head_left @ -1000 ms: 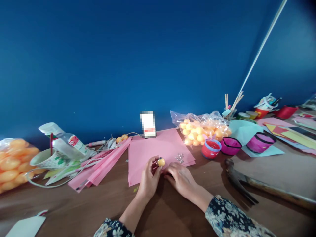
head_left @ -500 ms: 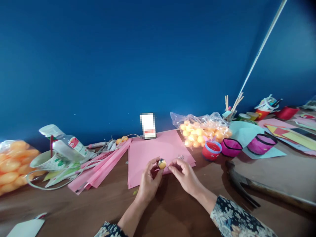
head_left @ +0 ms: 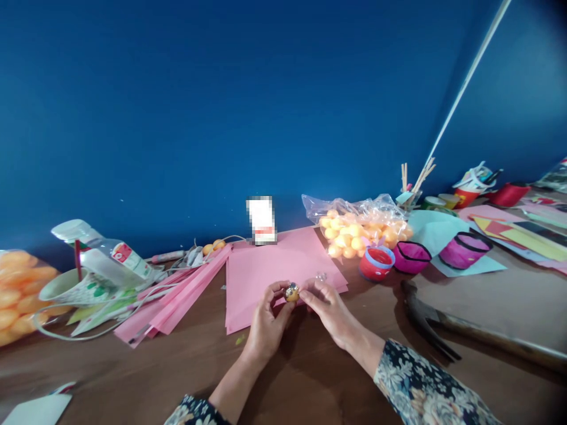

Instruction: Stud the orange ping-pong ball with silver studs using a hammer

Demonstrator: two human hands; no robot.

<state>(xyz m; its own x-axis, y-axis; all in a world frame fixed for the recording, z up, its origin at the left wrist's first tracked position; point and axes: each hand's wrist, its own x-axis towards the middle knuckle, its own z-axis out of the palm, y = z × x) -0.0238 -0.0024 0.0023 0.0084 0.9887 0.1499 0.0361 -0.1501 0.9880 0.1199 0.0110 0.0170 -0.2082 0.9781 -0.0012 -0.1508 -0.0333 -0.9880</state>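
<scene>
My left hand (head_left: 267, 324) pinches a small shiny gold ball (head_left: 291, 293) between thumb and fingers, just above the front part of the pink paper sheets (head_left: 270, 260). From the other side my right hand (head_left: 334, 313) meets the ball's right edge, thumb and forefinger pressed together. Whatever those right fingertips hold, if anything, is too small to make out. Some tiny silvery pieces (head_left: 321, 276) lie on the paper just behind my right hand.
Right of the paper are a bag of orange balls (head_left: 349, 230), a red cup (head_left: 376, 263), magenta fabric rings (head_left: 411, 257) and a hammer (head_left: 491, 336). Leftward lie pink strips (head_left: 186, 295), a plastic bottle (head_left: 119, 260) and another bag of orange balls (head_left: 22, 289). A blue wall (head_left: 221, 118) rises behind.
My right fingertips have moved left and now touch the gold ball, closing the small gap. The ball looks turned, with dark spots showing. The view has shifted slightly.
</scene>
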